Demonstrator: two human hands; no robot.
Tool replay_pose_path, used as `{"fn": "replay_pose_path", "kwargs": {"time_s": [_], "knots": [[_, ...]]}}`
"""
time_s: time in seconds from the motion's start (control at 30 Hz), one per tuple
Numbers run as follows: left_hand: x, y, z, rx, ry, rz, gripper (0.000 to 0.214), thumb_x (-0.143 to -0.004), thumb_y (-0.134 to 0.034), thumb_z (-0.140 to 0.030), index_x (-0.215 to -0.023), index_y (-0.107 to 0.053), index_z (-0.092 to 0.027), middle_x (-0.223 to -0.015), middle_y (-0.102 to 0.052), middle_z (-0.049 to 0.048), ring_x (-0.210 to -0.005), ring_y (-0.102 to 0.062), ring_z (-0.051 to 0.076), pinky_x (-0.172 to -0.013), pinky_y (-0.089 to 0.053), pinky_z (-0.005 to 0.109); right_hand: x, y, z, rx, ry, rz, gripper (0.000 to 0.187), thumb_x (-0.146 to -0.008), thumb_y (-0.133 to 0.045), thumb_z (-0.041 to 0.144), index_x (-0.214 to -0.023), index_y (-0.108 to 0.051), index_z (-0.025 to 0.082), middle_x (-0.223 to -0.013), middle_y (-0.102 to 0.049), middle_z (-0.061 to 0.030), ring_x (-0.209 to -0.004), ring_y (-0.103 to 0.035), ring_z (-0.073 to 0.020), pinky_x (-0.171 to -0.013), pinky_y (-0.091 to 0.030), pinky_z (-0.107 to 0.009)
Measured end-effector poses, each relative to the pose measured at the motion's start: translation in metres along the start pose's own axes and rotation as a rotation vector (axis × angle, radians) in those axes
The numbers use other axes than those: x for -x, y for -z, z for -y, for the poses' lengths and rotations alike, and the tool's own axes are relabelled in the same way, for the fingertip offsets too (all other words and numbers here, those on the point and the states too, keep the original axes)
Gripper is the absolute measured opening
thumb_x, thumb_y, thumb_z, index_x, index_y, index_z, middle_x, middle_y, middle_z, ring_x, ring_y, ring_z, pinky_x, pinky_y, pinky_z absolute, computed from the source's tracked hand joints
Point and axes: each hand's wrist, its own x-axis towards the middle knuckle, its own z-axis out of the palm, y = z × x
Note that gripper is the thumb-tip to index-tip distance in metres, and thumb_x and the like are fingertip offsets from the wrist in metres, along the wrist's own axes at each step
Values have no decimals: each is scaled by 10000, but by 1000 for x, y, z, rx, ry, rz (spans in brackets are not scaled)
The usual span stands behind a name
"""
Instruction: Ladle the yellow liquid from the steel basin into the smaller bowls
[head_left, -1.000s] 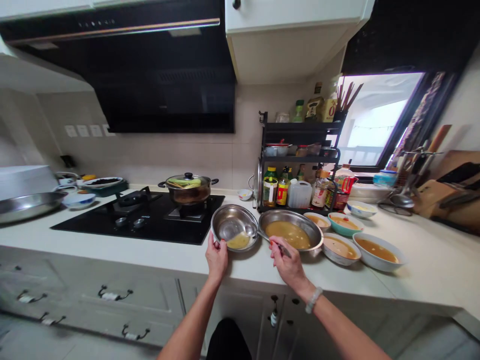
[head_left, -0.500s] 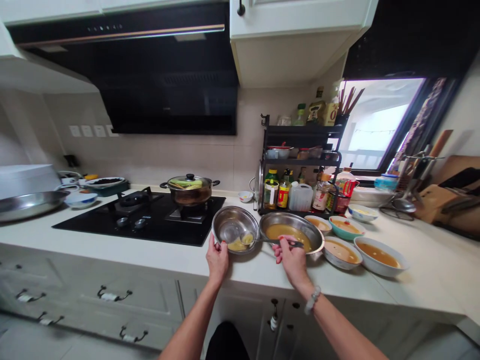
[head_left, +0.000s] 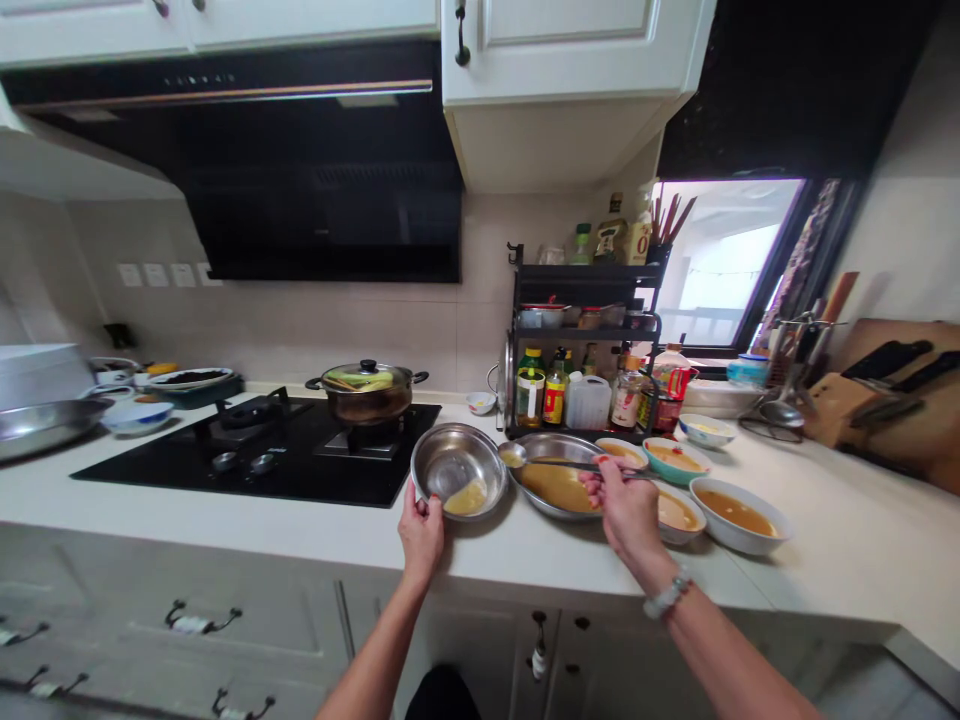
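Note:
My left hand [head_left: 421, 532] grips the near left rim of a steel bowl [head_left: 450, 460], which is tilted and has a little yellowish liquid at its lower side. In my right hand [head_left: 628, 512] is the handle of a ladle [head_left: 514, 456]. The ladle's head hangs by the left rim of a second steel bowl [head_left: 559, 494], next to the first bowl's right edge. Brownish-yellow liquid covers much of that second bowl's bottom. Just right of it, partly behind my right hand, stands a bowl of light brown liquid [head_left: 679, 512].
Farther right are a white bowl [head_left: 739, 513] of brown liquid and a green-rimmed bowl [head_left: 675, 460]. A lidded pot [head_left: 367, 398] stands on the black gas hob [head_left: 315, 480] to the left. Behind the bowls is a black rack [head_left: 585, 330] with bottles and jars.
My right hand has drawn the ladle right, out of the tilted bowl to the second bowl's left rim. My left hand still holds the tilted bowl. The view has shifted slightly.

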Motion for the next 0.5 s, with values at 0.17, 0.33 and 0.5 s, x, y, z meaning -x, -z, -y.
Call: {"fn": "replay_pose_path", "kwargs": {"time_s": [0.17, 0.33, 0.5], "knots": [[-1, 1, 1, -19, 31, 31, 638, -775, -499, -357, -1348, -402, -94, -558, -448, -58, -545, -456, 128, -592, -406, 250, -21, 34, 15, 183, 154, -46, 361, -679, -639, 498, -792, -546, 169, -510, -602, 2, -355, -497, -103, -298, -390, -191], [-1, 1, 1, -32, 62, 39, 643, -774, -492, -376, -1359, -390, -132, -522, -417, -75, -507, -441, 124, -567, -399, 249, -21, 68, 5, 494, 276, 27, 467, -748, -534, 594, -890, -562, 150, -525, -601, -11, -331, -487, -111, -313, -415, -223], [0, 2, -4, -66, 47, 25, 638, -767, -489, -375, -1344, -412, -114, -520, -427, -69, -520, -462, 135, -583, -407, 260, -10, 90, -4, 753, 595, 181, 301, -856, -475, 421, -942, -618, 169, -630, -648, -37, -467, -584, -136, -483, -520, -264]]}}
